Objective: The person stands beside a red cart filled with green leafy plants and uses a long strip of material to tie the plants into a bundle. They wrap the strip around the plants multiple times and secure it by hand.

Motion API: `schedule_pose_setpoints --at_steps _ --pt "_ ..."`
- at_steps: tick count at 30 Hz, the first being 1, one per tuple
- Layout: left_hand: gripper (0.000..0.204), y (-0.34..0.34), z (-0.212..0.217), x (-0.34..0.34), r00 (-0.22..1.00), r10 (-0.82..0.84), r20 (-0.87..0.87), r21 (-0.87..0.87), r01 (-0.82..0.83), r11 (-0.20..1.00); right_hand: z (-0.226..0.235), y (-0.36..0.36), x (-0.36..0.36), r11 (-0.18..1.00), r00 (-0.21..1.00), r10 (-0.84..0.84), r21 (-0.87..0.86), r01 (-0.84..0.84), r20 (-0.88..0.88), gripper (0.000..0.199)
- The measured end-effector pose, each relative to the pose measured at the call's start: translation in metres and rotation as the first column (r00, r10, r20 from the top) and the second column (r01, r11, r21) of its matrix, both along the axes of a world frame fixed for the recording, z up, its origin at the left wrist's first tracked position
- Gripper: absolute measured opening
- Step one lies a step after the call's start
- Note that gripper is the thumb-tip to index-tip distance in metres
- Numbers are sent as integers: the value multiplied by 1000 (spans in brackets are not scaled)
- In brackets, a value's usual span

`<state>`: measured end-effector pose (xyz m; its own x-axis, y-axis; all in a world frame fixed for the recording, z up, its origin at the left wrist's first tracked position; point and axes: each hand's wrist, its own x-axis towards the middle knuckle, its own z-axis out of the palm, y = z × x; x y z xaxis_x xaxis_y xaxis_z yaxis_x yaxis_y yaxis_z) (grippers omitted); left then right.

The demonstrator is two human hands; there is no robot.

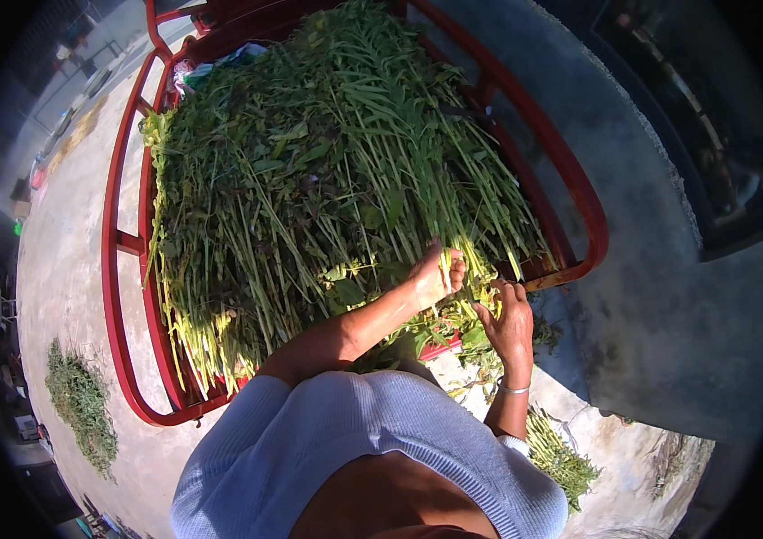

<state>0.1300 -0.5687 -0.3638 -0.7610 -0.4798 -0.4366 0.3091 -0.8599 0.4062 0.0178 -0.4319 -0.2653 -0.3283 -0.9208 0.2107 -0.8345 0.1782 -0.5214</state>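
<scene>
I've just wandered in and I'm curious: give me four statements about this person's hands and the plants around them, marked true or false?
1. The left hand is closed around green stalks. True.
2. The cart's rails are blue. False: the rails are red.
3. The right hand has a band at its wrist. True.
4. Plants lie only in the cart. False: a pile of plants also lies on the ground.

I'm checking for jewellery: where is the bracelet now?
Right of centre in the head view, the bracelet circles the wrist below the right hand.
</scene>
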Motion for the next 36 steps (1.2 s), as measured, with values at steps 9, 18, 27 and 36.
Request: schedule_pose_setpoints --at_steps 9,18,27,36 --pt "32 4 7 39 687 155 710 -683 619 387 -11 -63 28 966 992 -77 -255 50 -97 37" --pt "18 43 27 188 742 521 423 -887 223 404 9 -60 50 984 977 -48 -178 11 -208 41" --pt "8 100 25 313 264 878 400 -792 -383 476 -20 -125 84 991 946 -4 -127 -40 -324 54" --pt "7 107 34 328 210 918 335 -714 -579 393 -92 -179 27 975 994 -97 -194 106 58 35"
